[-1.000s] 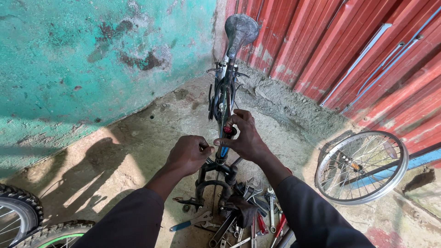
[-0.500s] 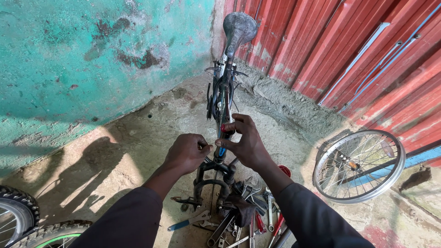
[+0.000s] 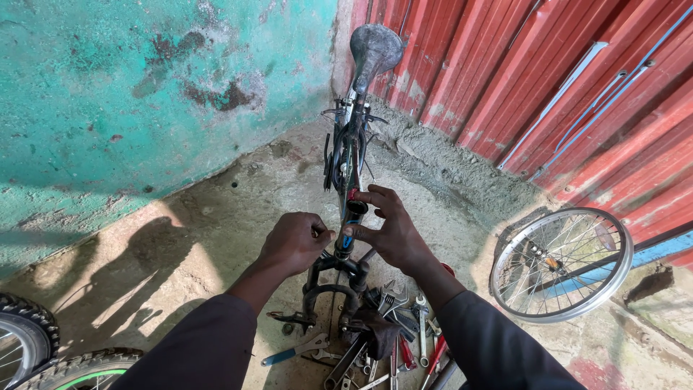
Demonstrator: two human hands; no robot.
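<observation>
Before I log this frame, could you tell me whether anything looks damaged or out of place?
Yes: the bicycle frame has no front wheel in its fork, a bare wheel rim leans against the red wall, and tools lie scattered on the ground.

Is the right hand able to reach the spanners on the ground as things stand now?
Probably yes. The right hand is on the bicycle frame, and the spanners lie just below its wrist with nothing between, though it must release the frame first.
</observation>
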